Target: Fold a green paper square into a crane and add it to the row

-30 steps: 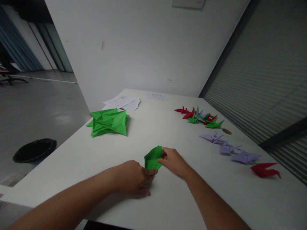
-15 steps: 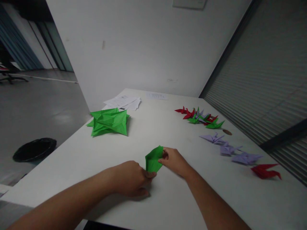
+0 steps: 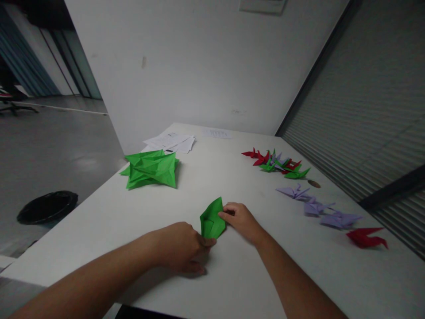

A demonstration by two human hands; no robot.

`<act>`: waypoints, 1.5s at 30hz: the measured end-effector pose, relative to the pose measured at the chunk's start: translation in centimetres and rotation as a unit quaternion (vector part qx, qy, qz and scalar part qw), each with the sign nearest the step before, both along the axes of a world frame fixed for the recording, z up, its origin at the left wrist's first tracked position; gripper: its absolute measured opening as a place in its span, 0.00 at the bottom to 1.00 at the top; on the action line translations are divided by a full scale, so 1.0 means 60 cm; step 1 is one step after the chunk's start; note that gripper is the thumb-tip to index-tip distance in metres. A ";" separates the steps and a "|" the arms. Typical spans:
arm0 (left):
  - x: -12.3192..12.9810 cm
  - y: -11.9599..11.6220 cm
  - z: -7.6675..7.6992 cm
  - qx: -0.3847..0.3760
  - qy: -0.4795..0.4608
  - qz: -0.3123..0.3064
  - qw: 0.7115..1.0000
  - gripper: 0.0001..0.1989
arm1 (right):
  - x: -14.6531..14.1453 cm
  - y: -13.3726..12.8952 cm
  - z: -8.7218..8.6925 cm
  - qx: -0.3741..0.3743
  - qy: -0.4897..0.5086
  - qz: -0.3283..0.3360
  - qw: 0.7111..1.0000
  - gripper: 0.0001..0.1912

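A folded green paper (image 3: 212,220), partly opened out with creases showing, is held over the white table (image 3: 245,274) in front of me. My left hand (image 3: 186,248) pinches its lower edge between thumb and finger. At the paper's right edge, my right hand (image 3: 241,220) grips it with thumb and fingertips; its lower fingers are curled. Further off to the left lies a stack of creased green papers (image 3: 152,169).
Folded cranes in red, green and purple (image 3: 275,161) cluster at the back right. Purple cranes (image 3: 315,207) and a red crane (image 3: 366,238) line the right side. White papers (image 3: 171,141) lie at the back. A black bin (image 3: 48,207) stands left.
The green paper has spread wider, its top corner now higher and its inner folds showing. My right hand's fingers have shifted slightly along its right edge. My left hand stays nearly still.
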State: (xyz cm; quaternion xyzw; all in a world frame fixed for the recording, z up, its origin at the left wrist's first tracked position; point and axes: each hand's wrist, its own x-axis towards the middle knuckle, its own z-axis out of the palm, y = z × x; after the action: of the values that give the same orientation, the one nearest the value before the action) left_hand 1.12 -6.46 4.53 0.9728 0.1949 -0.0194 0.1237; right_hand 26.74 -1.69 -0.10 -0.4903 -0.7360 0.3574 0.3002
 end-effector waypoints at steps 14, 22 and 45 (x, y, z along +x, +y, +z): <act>-0.001 -0.002 0.002 -0.001 -0.006 -0.014 1.000 0.24 | -0.004 0.012 -0.011 0.013 0.050 -0.056 0.997 0.17; 0.000 -0.003 0.011 0.012 0.003 -0.038 0.999 0.21 | -0.003 0.013 -0.018 0.026 0.093 -0.075 0.992 0.16; -0.007 0.071 -0.061 0.014 -0.329 0.252 0.910 0.12 | 0.013 0.000 -0.009 0.071 -0.125 0.030 0.989 0.03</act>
State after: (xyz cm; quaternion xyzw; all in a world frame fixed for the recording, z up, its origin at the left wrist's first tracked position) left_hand 0.71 -2.22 0.90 0.8443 0.3817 0.3367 0.1679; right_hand 27.52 -1.69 -0.62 -0.4866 -0.8056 0.2488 0.2287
